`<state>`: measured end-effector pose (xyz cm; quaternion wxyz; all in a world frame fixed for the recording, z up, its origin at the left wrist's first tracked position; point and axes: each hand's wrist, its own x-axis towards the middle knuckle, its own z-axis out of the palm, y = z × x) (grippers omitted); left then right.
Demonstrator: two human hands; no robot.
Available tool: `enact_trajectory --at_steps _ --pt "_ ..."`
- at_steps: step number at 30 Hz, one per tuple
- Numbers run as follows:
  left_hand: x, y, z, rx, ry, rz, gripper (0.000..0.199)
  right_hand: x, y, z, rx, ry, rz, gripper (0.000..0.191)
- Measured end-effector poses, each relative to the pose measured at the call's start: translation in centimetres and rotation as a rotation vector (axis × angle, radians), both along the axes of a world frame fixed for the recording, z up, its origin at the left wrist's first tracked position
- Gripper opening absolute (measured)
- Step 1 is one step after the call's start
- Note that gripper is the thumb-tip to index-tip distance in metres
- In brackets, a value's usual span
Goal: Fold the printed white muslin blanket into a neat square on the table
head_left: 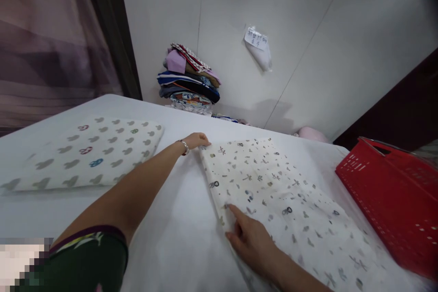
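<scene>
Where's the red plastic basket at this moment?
In the head view, the red plastic basket sits at the far right, beside the palm-print white cloth.

The basket point(393, 200) is red; the near cloth point(260, 178) is cream with small grey motifs.

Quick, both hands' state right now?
Left hand: fingers at a corner of the white palm-print cloth; grip can't be told.
Right hand: open, index finger on the cloth near its left edge.
</scene>
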<state>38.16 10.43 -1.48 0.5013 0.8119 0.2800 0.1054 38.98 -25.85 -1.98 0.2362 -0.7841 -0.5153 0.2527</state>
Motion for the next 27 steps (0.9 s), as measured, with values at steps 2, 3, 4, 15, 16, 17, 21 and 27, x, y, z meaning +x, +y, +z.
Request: enact_trajectory --at_steps 2,3,4,15,16,17,21,27 --pt "-0.5 0.2 -0.6 0.073 0.089 0.023 0.034 -0.4 -0.7 -0.4 0.006 -0.062 0.035 0.060" --pt "-0.6 0.3 -1.0 0.095 0.108 0.032 0.035 -0.6 -1.1 -0.6 0.018 -0.090 0.042 0.061" --pt "-0.7 0.3 -1.3 0.102 0.111 0.034 0.037 -0.7 -1.5 -0.8 0.030 -0.115 0.048 0.061" --pt "-1.3 -0.9 -1.4 0.286 0.214 0.039 0.028 -0.2 -9.5 -9.9 -0.128 -0.289 -0.006 0.078" --pt "-1.3 -1.1 -1.4 0.310 0.226 0.055 0.027 -0.1 -10.0 -10.7 -0.124 -0.305 -0.019 0.076" --pt "-1.3 -1.2 -1.4 0.335 0.242 0.063 0.026 -0.1 -10.4 -11.2 -0.115 -0.314 -0.024 0.072" --pt "-1.3 -1.8 -1.3 0.433 0.322 0.072 0.020 -0.7 -10.2 -8.2 -0.101 -0.248 0.018 0.050" --pt "-0.9 -2.2 -0.2 0.492 0.469 0.062 0.025 2.2 -5.2 2.9 0.041 -0.069 0.118 0.021"
